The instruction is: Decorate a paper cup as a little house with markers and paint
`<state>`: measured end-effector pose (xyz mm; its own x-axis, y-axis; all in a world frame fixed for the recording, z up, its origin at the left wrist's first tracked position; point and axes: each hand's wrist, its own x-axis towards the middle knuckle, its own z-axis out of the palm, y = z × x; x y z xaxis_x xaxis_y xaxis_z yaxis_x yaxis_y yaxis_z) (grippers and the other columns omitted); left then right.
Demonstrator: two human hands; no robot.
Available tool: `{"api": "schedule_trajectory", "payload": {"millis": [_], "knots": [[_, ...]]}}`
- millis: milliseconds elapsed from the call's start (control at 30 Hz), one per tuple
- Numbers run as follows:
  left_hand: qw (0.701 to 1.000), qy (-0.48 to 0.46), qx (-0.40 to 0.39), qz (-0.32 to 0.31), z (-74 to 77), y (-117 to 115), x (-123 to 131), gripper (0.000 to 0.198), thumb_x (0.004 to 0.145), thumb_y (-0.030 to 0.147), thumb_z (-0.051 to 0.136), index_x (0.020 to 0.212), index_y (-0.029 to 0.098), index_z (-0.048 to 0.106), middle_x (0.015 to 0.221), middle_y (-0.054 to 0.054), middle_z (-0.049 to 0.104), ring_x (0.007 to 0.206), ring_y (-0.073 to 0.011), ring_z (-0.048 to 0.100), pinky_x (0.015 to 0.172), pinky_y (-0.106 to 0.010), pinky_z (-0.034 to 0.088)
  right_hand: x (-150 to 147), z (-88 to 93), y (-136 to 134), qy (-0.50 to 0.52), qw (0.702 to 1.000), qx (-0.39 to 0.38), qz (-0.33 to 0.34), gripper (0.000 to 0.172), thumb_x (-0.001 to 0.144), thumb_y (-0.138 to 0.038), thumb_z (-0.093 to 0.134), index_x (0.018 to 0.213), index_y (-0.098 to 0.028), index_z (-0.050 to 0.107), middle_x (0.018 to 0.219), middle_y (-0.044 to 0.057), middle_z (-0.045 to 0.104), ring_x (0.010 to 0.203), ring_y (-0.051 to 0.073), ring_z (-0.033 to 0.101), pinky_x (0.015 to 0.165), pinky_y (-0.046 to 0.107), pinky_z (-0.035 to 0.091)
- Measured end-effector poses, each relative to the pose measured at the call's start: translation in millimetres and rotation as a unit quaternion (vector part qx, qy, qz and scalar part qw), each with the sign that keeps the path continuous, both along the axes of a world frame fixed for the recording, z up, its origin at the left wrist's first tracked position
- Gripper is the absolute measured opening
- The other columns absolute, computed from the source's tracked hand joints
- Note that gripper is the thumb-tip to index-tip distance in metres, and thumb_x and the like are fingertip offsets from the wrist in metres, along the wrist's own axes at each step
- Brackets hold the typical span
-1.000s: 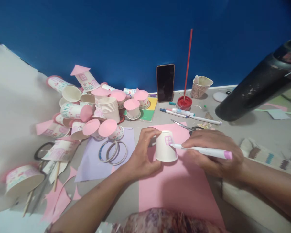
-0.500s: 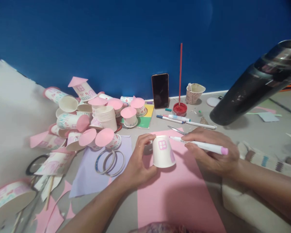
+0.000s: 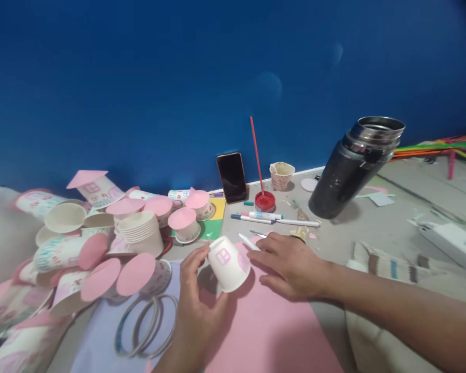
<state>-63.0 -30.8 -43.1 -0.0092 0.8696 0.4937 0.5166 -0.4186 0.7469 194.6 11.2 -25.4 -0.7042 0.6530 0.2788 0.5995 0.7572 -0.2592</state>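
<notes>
My left hand (image 3: pixel 201 292) is closed around a small white paper cup (image 3: pixel 228 265), held upside down and tilted. Pink marker lines form a window on the cup, and another pink patch shows at its right side. Just right of the cup, my right hand (image 3: pixel 285 265) lies low over the pink paper sheet (image 3: pixel 272 321), fingers extended and apart. A white marker (image 3: pixel 247 241) sits at its fingertips, its other end hidden beneath the hand. Partly covered scissors (image 3: pixel 258 234) lie directly behind.
Decorated cups with pink paper roofs (image 3: pixel 135 274) crowd the left, around stacked plain cups (image 3: pixel 142 233). Two bangles (image 3: pixel 143 331) lie on lilac paper. Behind stand a phone (image 3: pixel 232 177), a red paint pot (image 3: pixel 264 202) and a dark flask (image 3: pixel 345 171). Cloth (image 3: pixel 373 311) lies right.
My right hand has lowered the marker to the sheet, its fingers now stretched out. The cup has tilted in my left hand. The camera view has shifted, moving the flask leftward.
</notes>
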Motion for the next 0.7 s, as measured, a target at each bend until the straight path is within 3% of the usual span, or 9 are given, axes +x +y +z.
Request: {"api": "schedule_trajectory", "payload": {"millis": [133, 233, 333, 433, 567, 700], "knots": [[0.999, -0.02, 0.002, 0.038, 7.7, -1, 10, 0.057, 0.086, 0.027, 0.079, 0.139, 0.029, 0.057, 0.142, -0.012, 0.056, 0.137, -0.0322, 0.058, 0.109, -0.053, 0.058, 0, 5.9, 5, -0.106, 0.992, -0.067, -0.022, 0.034, 0.106, -0.038, 0.054, 0.129, -0.02, 0.07, 0.124, 0.016, 0.072, 0.106, 0.034, 0.061, 0.085, 0.048, 0.053], [0.994, -0.076, -0.051, 0.059, 10.7, -2, 16, 0.063, 0.081, 0.042, 0.087, 0.137, 0.028, 0.059, 0.14, -0.012, 0.058, 0.13, -0.0315, 0.062, 0.1, -0.046, 0.064, -1, 8.4, 7, -0.15, 0.983, -0.097, -0.037, 0.032, 0.108, -0.038, 0.052, 0.126, -0.019, 0.071, 0.128, 0.016, 0.071, 0.111, 0.034, 0.06, 0.084, 0.046, 0.052], [0.983, -0.121, -0.116, 0.069, 4.1, -3, 11, 0.078, 0.075, 0.051, 0.093, 0.141, 0.028, 0.058, 0.142, -0.013, 0.058, 0.128, -0.0329, 0.063, 0.098, -0.046, 0.065, -2, 6.4, 8, -0.162, 0.982, -0.092, -0.039, 0.031, 0.107, -0.039, 0.056, 0.124, -0.019, 0.072, 0.128, 0.017, 0.072, 0.111, 0.034, 0.06, 0.079, 0.044, 0.05], [0.983, -0.116, -0.127, 0.062, -6.4, -2, -2, 0.084, 0.077, 0.049, 0.093, 0.149, 0.033, 0.053, 0.145, -0.013, 0.057, 0.129, -0.0347, 0.063, 0.093, -0.047, 0.067, -3, -1.5, 8, -0.127, 0.99, -0.045, -0.044, 0.031, 0.102, -0.042, 0.066, 0.122, -0.019, 0.072, 0.117, 0.015, 0.074, 0.102, 0.032, 0.062, 0.071, 0.039, 0.045], [0.996, -0.034, -0.077, 0.019, -9.0, 1, -9, 0.069, 0.086, 0.037, 0.085, 0.148, 0.034, 0.055, 0.15, -0.013, 0.053, 0.142, -0.0365, 0.054, 0.116, -0.059, 0.054, -1, -12.0, 8, 0.004, 0.995, 0.071, -0.068, 0.025, 0.102, -0.04, 0.067, 0.091, -0.018, 0.072, 0.084, 0.007, 0.07, 0.078, 0.024, 0.059, 0.063, 0.035, 0.034], [0.995, -0.06, -0.074, 0.025, 0.8, 1, 0, 0.063, 0.093, 0.028, 0.075, 0.151, 0.033, 0.05, 0.155, -0.013, 0.051, 0.15, -0.0348, 0.048, 0.128, -0.063, 0.038, 3, -12.6, 7, 0.097, 0.982, 0.144, -0.077, 0.037, 0.107, -0.028, 0.056, 0.072, -0.02, 0.064, 0.068, 0.003, 0.064, 0.065, 0.019, 0.053, 0.062, 0.037, 0.032]]}}
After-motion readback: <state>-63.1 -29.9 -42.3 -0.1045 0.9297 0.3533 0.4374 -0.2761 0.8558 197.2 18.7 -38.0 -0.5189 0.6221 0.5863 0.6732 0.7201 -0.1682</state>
